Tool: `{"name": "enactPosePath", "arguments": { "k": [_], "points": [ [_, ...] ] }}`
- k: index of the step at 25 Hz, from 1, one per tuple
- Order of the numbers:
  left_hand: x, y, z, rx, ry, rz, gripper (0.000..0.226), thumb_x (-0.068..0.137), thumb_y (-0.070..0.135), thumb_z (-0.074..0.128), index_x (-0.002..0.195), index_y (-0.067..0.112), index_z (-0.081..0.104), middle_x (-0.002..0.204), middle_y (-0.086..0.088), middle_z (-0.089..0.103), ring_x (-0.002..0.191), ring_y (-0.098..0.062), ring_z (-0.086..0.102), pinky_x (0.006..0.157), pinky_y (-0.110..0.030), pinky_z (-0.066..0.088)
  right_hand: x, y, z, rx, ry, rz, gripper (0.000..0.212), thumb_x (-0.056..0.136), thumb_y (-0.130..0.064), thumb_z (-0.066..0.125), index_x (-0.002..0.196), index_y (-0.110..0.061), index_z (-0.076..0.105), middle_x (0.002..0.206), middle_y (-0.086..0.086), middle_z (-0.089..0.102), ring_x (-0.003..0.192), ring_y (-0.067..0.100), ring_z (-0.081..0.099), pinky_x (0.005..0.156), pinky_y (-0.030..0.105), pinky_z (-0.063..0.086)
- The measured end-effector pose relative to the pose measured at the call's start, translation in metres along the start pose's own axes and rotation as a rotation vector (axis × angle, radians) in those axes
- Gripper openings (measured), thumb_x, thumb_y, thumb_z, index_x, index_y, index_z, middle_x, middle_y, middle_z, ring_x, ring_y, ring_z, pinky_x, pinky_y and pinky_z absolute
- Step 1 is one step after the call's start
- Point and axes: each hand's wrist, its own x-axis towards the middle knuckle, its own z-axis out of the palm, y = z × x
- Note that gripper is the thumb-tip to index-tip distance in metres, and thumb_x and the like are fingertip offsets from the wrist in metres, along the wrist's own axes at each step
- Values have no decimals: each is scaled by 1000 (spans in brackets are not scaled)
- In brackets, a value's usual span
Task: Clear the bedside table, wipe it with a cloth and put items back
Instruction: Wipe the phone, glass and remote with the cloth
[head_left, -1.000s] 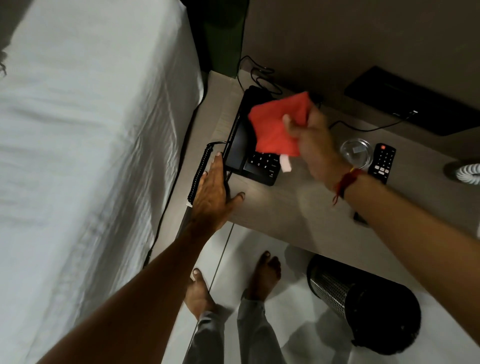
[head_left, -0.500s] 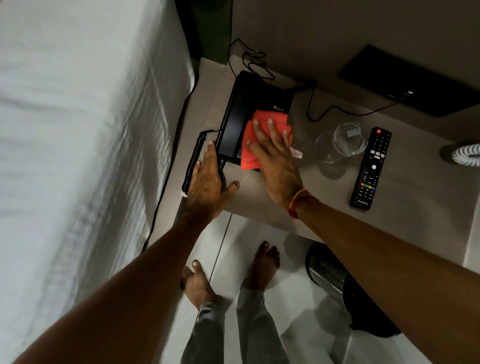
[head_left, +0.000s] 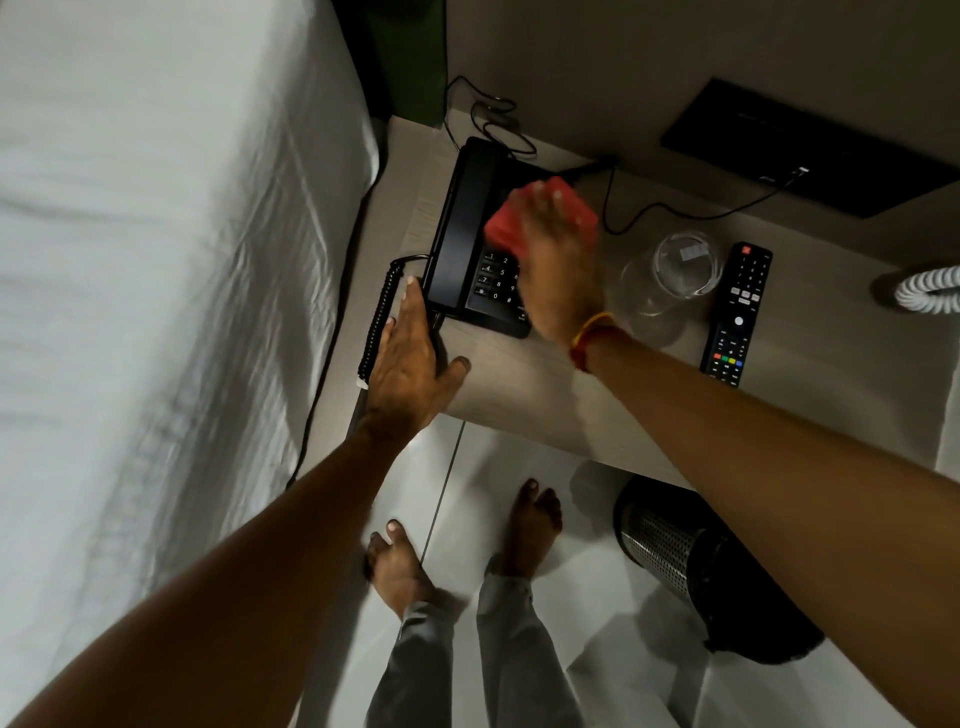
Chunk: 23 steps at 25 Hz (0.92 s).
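Note:
A black desk phone (head_left: 467, 244) sits at the left end of the pale wooden bedside table (head_left: 524, 384). My right hand (head_left: 563, 270) lies flat on a red cloth (head_left: 506, 223), pressing it onto the upper part of the phone, above the keypad; the hand is blurred. My left hand (head_left: 410, 364) rests flat with fingers spread on the table's front left corner, beside the phone's coiled cord (head_left: 382, 312). To the right of the phone stand a clear glass (head_left: 675, 275) and a black remote control (head_left: 737, 312).
A bed with a white sheet (head_left: 156, 260) runs along the left. A perforated metal bin (head_left: 696, 566) stands on the tiled floor under the table's front edge, by my bare feet. A black flat device (head_left: 810, 150) and cables lie at the back; a white coiled cord (head_left: 930, 288) is at far right.
My right hand came down from the air with the red cloth onto the phone, then slid it away from me toward the phone's upper part. My left hand stayed in place.

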Motion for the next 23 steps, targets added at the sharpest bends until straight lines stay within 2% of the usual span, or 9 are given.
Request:
{"name": "enactPosePath", "arguments": {
  "k": [2, 6, 7, 9, 11, 13, 16, 20, 23],
  "points": [
    [-2, 2, 0, -18, -5, -4, 113, 88, 31, 77, 164, 14, -5, 174, -4, 4, 160, -21, 8, 130, -48, 15, -19, -3, 23, -298, -116, -140, 78, 87, 4, 37, 160, -13, 19, 169, 14, 16, 156, 39, 14, 126, 58, 19],
    [-2, 16, -2, -8, 133, 16, 107, 83, 17, 77, 164, 12, 7, 170, -9, 22, 157, -25, 21, 129, -48, 23, -51, 8, 14, -162, -141, -293, 72, 85, 4, 41, 155, -12, 36, 165, 13, 31, 154, 37, 25, 124, 58, 23],
    [-1, 24, -2, -3, 181, 33, 103, 82, 11, 75, 163, 10, 12, 168, -10, 27, 156, -27, 25, 127, -49, 26, -53, 12, 7, -26, -195, -239, 69, 88, 4, 46, 153, -14, 40, 162, 13, 36, 152, 35, 29, 124, 56, 26],
    [1, 47, -1, 10, 245, 73, 94, 81, 6, 73, 160, 8, 22, 163, -13, 35, 153, -29, 32, 125, -52, 30, -48, 21, -19, 462, -281, 46, 51, 95, -18, 58, 145, -23, 53, 144, 14, 59, 134, 27, 56, 114, 46, 45],
    [4, 76, 8, 38, 242, 160, 87, 83, 8, 71, 159, 7, 27, 159, -15, 40, 148, -30, 38, 124, -52, 33, -43, 33, -55, 1073, -172, 436, 44, 93, -31, 61, 133, -14, 62, 109, 7, 73, 97, 14, 71, 91, 33, 57],
    [8, 102, 24, 16, 153, 203, 88, 86, 16, 72, 160, 10, 25, 160, -12, 38, 147, -26, 38, 124, -46, 32, -44, 62, -88, 1389, 14, 608, 38, 100, -20, 58, 134, -4, 58, 114, 7, 72, 102, 19, 71, 91, 40, 58],
    [25, 137, 59, -59, -18, 204, 94, 84, 25, 79, 160, 14, 25, 160, -7, 37, 146, -24, 40, 122, -42, 35, -53, 114, -127, 1703, 196, 703, 35, 106, -20, 49, 138, -8, 52, 140, 17, 62, 124, 34, 64, 97, 52, 58],
    [57, 166, 107, -236, -126, 38, 111, 72, 29, 92, 160, 11, 26, 162, -8, 39, 150, -24, 37, 125, -41, 33, -69, 170, -147, 1872, 299, 871, 30, 100, -16, 57, 130, -9, 61, 116, 11, 76, 111, 28, 73, 88, 44, 61],
    [77, 178, 128, -266, -149, 60, 114, 60, 26, 97, 153, 12, 34, 152, -7, 46, 142, -27, 46, 115, -40, 46, -78, 205, -141, 1817, 376, 955, 44, 92, -3, 63, 135, -6, 59, 127, 14, 72, 115, 31, 71, 99, 51, 57]
  ]
}}
